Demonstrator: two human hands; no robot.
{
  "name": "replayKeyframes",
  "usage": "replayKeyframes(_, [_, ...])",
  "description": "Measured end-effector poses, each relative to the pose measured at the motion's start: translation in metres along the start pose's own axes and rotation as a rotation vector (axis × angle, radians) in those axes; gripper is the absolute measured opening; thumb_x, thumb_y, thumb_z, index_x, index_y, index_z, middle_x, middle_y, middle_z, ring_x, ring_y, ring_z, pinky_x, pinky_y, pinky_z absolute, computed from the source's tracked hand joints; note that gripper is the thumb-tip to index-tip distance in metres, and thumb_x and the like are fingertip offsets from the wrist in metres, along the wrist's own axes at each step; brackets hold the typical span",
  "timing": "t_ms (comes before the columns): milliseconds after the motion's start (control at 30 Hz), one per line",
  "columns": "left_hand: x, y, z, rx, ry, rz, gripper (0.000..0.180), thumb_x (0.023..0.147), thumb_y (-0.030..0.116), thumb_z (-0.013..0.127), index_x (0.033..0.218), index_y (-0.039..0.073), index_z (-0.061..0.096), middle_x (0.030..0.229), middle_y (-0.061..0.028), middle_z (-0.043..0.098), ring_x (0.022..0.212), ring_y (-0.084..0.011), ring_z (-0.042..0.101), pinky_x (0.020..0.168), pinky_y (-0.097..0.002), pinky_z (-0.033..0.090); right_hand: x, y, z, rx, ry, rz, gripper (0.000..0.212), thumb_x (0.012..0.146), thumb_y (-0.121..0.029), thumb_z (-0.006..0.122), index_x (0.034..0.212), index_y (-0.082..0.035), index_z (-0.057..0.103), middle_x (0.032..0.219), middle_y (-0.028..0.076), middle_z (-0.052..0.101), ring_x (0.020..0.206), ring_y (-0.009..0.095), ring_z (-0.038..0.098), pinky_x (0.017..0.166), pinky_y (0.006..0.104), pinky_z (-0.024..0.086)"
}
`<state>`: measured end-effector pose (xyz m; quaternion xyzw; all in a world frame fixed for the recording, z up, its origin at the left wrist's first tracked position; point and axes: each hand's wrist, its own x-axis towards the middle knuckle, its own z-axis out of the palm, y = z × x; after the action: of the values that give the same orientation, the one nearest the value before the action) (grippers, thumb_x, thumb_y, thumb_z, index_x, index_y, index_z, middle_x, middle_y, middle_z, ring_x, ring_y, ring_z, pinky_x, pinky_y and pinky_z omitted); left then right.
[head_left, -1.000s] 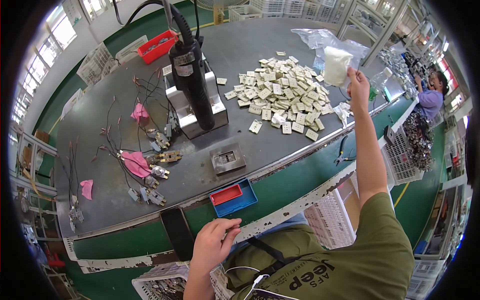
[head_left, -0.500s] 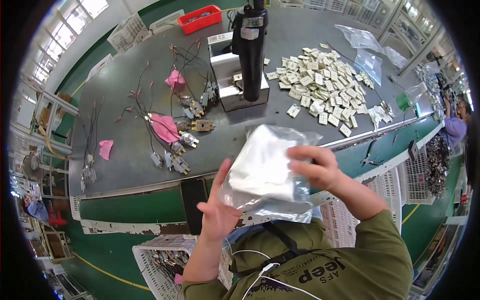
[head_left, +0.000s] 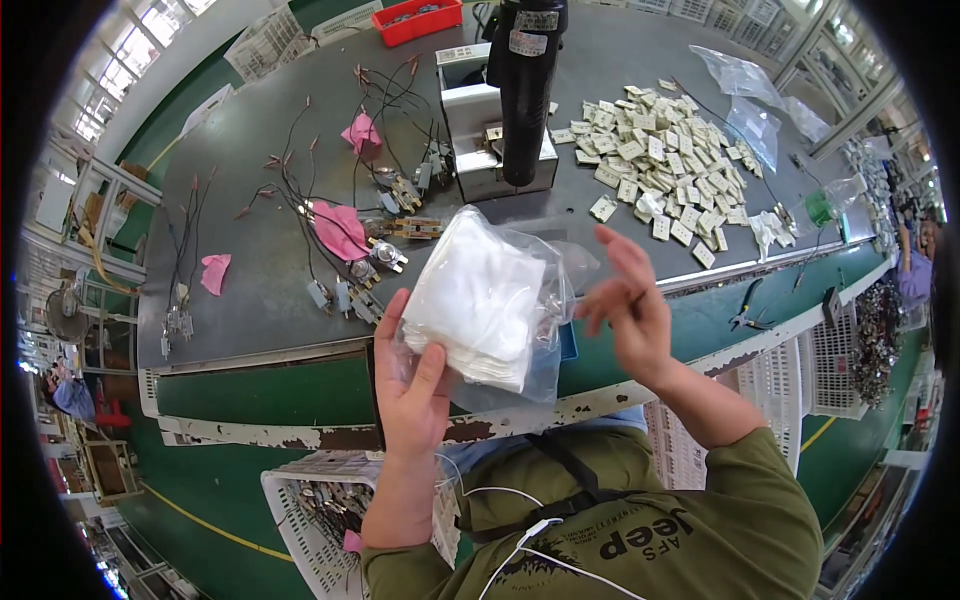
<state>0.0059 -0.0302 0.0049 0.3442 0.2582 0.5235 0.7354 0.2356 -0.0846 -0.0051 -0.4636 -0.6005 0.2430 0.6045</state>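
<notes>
My left hand (head_left: 412, 400) grips the lower left edge of a clear plastic bag (head_left: 545, 350) that holds a stack of folded white sheets (head_left: 475, 295), its thumb on top. The stack is tilted above the table's front edge. To the right of the bag, my right hand (head_left: 632, 315) hangs in the air, fingers apart and slightly blurred, with nothing in it. Behind the bag, a black power screwdriver (head_left: 527, 95) stands over a white and metal fixture (head_left: 480, 120). A small blue object (head_left: 569, 342) shows partly behind the bag.
A heap of cream rectangular parts (head_left: 660, 165) lies right of the fixture. At left are wired metal assemblies (head_left: 400, 190) and pink scraps (head_left: 340, 230). Nippers (head_left: 748, 310) lie at the right front. A red bin (head_left: 417, 20) stands at the back; a white crate (head_left: 300, 520) is below.
The bag has swung left and up, and my left hand has closed on its edge. My right hand has let go of it and moved up and away to the right.
</notes>
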Motion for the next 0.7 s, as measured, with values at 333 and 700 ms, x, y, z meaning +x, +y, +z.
replayKeyframes(333, [-0.004,-0.005,0.002,0.269,-0.114,0.036,0.063,0.089,0.008,0.06,0.14,0.004,0.023,0.134,-0.0135,0.041,0.124,-0.0245,0.042,0.103,-0.0378,0.035,0.007,-0.016,0.023,0.718,-0.065,0.951,0.046,0.085,-0.029,0.067,0.116,-0.003,0.046,0.075,0.001,0.058,0.036,0.003,0.036,0.033,0.0186,0.026])
replayKeyframes(700, [-0.016,0.012,0.007,1.426,-0.241,0.694,0.03,0.066,0.013,0.08,0.093,0.016,0.067,0.127,-0.0112,0.047,0.123,-0.0345,0.042,0.099,-0.045,0.037,0.002,-0.018,0.028,0.632,0.101,0.899,0.041,0.088,-0.03,0.063,0.114,-0.002,0.047,0.074,0.002,0.058,0.034,0.004,0.037,0.029,0.0187,0.026])
